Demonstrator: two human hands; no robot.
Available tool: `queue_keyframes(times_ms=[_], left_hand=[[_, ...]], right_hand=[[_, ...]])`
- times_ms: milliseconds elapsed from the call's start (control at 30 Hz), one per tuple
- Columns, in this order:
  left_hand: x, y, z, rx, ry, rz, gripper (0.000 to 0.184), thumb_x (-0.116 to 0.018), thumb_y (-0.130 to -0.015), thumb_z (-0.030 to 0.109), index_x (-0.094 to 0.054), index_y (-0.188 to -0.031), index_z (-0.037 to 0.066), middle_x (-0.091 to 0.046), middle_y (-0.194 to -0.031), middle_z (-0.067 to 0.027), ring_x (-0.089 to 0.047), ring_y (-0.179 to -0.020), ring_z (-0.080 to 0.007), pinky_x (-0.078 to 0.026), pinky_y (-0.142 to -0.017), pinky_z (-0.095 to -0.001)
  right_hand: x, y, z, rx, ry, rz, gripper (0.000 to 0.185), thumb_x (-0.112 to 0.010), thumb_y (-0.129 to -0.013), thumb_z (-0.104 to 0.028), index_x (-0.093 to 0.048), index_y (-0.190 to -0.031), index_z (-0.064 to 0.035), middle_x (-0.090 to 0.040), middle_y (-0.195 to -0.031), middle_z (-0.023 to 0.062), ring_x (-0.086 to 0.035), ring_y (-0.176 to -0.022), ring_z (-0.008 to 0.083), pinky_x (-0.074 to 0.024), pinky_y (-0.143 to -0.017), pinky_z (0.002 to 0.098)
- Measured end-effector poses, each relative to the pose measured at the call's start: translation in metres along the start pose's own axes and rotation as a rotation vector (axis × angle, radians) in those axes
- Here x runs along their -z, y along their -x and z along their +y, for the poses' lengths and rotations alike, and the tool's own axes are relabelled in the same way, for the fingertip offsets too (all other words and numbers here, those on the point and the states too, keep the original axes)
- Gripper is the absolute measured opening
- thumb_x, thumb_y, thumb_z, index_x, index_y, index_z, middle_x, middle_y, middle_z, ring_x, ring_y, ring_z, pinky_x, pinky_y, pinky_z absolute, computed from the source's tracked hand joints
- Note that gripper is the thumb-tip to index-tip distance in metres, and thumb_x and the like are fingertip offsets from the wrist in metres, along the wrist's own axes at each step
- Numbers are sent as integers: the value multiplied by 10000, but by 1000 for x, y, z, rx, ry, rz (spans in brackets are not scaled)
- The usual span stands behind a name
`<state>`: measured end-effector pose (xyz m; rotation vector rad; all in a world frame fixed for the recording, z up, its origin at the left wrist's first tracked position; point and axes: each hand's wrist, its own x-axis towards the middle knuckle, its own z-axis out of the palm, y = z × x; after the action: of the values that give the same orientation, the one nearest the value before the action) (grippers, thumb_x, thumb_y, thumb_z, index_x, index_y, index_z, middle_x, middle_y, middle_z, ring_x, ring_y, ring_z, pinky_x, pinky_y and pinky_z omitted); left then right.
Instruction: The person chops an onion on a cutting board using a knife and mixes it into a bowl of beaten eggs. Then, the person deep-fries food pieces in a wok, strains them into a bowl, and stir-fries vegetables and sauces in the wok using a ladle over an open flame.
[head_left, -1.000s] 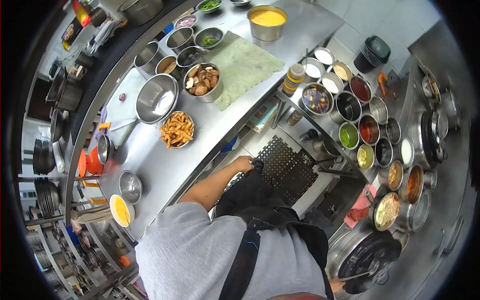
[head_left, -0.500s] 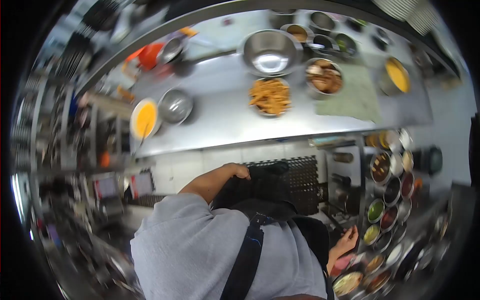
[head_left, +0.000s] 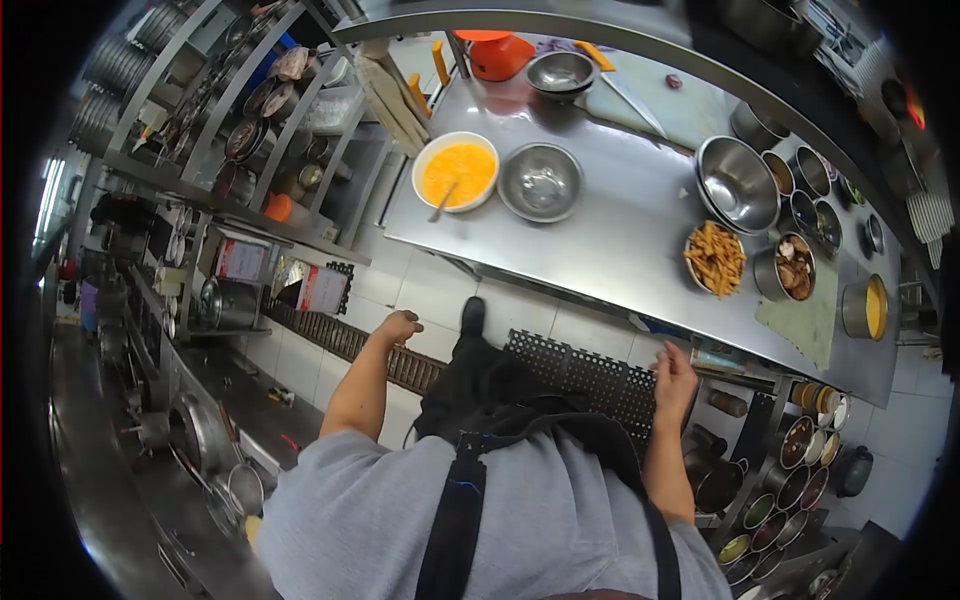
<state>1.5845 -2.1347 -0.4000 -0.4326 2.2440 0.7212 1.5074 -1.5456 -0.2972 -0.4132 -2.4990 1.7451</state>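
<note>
- Left hand [head_left: 400, 327] and right hand [head_left: 675, 384] hung apart, loosely open.
- White bowl [head_left: 418, 184] stood on the desk [head_left: 610, 235], twelve o'clock; probably slosh-prone, best held level by opposite rims.

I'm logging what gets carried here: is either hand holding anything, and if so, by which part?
Nothing is visibly held: the left hand and the right hand both look empty, away from the metal table.

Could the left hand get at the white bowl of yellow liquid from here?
Probably yes: the left hand looks empty, and the white bowl sits near the table's edge, nothing visible blocking the way. A lean or step may be needed.
</note>
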Motion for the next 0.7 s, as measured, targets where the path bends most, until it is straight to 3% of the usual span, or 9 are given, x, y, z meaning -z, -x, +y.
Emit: queue_keyframes(times_ms=[33, 100, 200, 333, 400, 467, 567, 667, 700], left_hand=[[20, 1, -13, -9, 69, -2, 431, -651, -794, 237, -631, -1160, 12, -639, -1175, -147, -626, -1037, -321, -516, -871, -394], [76, 14, -21, 253, 725, 221, 442, -643, -829, 184, -580, -1235, 24, -641, -1124, -117, -633, -982, -245, -533, -805, -369], [178, -11, -69, 119, 913, 344, 489, -638, -846, 194, -527, -1292, 28, -636, -1096, -91, -627, -923, -189, -518, -729, -332], [323, -86, -108, -79, 743, 467, 522, -634, -857, 227, -503, -1330, 50, -595, -1210, -110, -611, -1015, -205, -505, -783, -337], [381, -98, -57, -254, 719, 456, 557, -644, -856, 254, -486, -1350, 51, -565, -1272, -125, -593, -1089, -228, -495, -820, -340], [418, -112, -9, -440, 599, 345, 577, -644, -863, 266, -467, -1370, 54, -565, -1286, -121, -585, -1118, -221, -490, -846, -333], [467, -129, 63, -710, 216, 247, 541, -637, -871, 261, -490, -1350, 56, -606, -1229, -114, -612, -1068, -204, -492, -839, -299], [509, -160, 89, -769, 109, 227, 496, -637, -870, 233, -519, -1312, 41, -637, -1160, -113, -626, -998, -200, -497, -838, -307], [519, -183, 87, -783, 199, 150, 481, -639, -872, 228, -528, -1299, 39, -644, -1131, -107, -623, -980, -194, -499, -835, -309]], right_hand=[[-31, 4, -23, 69, -1, -87, 234, -596, -908, -73, -653, -1116, 17, -673, -825, 88, -637, -656, 121, -489, -579, 238], [-91, 11, -65, 136, 5, -147, 226, -598, -906, -74, -658, -1102, 23, -674, -815, 95, -636, -647, 127, -491, -582, 241], [-188, 16, -137, 129, -46, -223, 213, -609, -910, -71, -654, -1067, 64, -666, -791, 82, -636, -681, 122, -505, -611, 233], [-334, 10, -248, 328, -163, -143, 214, -642, -869, -60, -668, -1046, 57, -689, -854, 119, -667, -742, 160, -516, -691, 264], [-404, -18, -309, 521, -145, -135, 267, -682, -839, -93, -668, -1069, 41, -690, -905, 126, -677, -841, 193, -513, -757, 274], [-463, -55, -351, 649, -57, -105, 460, -717, -803, -165, -589, -1206, 18, -646, -1054, 151, -626, -984, 261, -482, -871, 334], [-537, -98, -384, 539, -217, -85, 501, -737, -781, -191, -568, -1203, 19, -601, -1152, 178, -600, -1037, 273, -469, -892, 341], [-583, -127, -389, 593, -201, 39, 485, -748, -764, -222, -577, -1133, 41, -611, -1113, 194, -608, -991, 275, -475, -861, 347], [-588, -131, -391, 594, -207, 44, 485, -748, -764, -222, -577, -1133, 41, -611, -1113, 194, -608, -991, 275, -475, -861, 347]])
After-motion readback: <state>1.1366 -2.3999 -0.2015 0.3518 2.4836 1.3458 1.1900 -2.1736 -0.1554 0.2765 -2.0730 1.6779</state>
